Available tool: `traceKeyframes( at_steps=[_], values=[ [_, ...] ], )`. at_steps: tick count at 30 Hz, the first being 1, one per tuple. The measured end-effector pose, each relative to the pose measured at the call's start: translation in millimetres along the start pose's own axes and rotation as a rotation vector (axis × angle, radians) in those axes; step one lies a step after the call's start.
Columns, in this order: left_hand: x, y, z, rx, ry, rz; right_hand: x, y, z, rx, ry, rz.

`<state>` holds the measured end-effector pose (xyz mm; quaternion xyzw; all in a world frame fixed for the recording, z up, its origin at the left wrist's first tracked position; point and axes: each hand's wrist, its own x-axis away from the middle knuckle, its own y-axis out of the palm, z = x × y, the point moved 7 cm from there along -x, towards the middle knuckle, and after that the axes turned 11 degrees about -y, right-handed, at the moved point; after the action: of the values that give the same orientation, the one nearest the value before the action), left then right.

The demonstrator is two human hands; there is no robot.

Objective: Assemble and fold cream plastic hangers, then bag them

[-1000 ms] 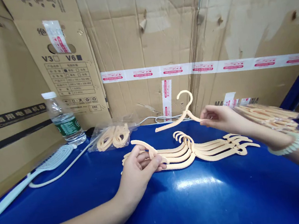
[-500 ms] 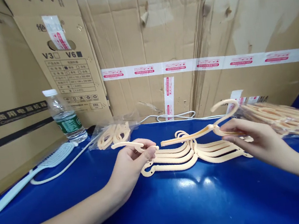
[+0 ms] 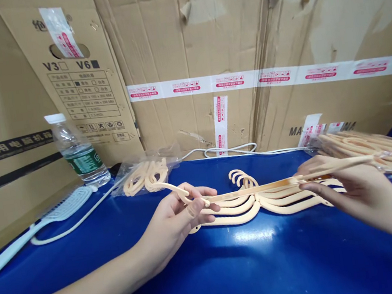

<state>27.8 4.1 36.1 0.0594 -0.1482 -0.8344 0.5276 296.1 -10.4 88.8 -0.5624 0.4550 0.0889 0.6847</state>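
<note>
My left hand [image 3: 177,222] pinches a small curved cream plastic piece [image 3: 170,187] between thumb and fingers. My right hand [image 3: 359,192] grips a cream clothes hanger [image 3: 263,188] near its middle, with its hook tipped out to the right. One long arm of this hanger stretches across to the left fingers. Its tip meets or overlaps them, but whether it touches the small piece I cannot tell. Behind and below lie several cream clothes hangers [image 3: 238,219] in a row on the blue table [image 3: 236,277], hooks toward the back.
Bagged cream parts [image 3: 156,172] lie at back left, and a larger bagged stack [image 3: 374,146] at back right. A water bottle [image 3: 83,158], a pale blue hairbrush [image 3: 69,206] and a white cable [image 3: 70,236] are on the left. Cardboard [image 3: 182,46] walls the back.
My right hand has turned the hanger so its hook lies over sideways, and its arm has come to my left fingers. The view has shifted slightly.
</note>
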Motion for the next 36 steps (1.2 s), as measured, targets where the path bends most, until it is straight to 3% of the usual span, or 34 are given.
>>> traceKeyframes(
  at_steps=[9, 20, 28, 36],
  values=[
    [2.2, 2.0, -3.6, 0.071, -0.035, -0.03, 2.3, 1.5, -4.2, -0.094, -0.022, -0.001],
    [4.7, 1.0, -4.6, 0.063, -0.096, 0.044, -0.2, 1.3, -10.9, -0.025, -0.038, -0.055],
    [4.7, -13.5, -5.8, -0.014, -0.068, 0.223, -1.4, 8.0, -23.6, -0.084, -0.001, -0.031],
    [5.3, -24.8, -5.6, -0.054, -0.022, 0.357, -3.6, 12.2, -36.0, 0.017, -0.002, -0.051]
  ],
)
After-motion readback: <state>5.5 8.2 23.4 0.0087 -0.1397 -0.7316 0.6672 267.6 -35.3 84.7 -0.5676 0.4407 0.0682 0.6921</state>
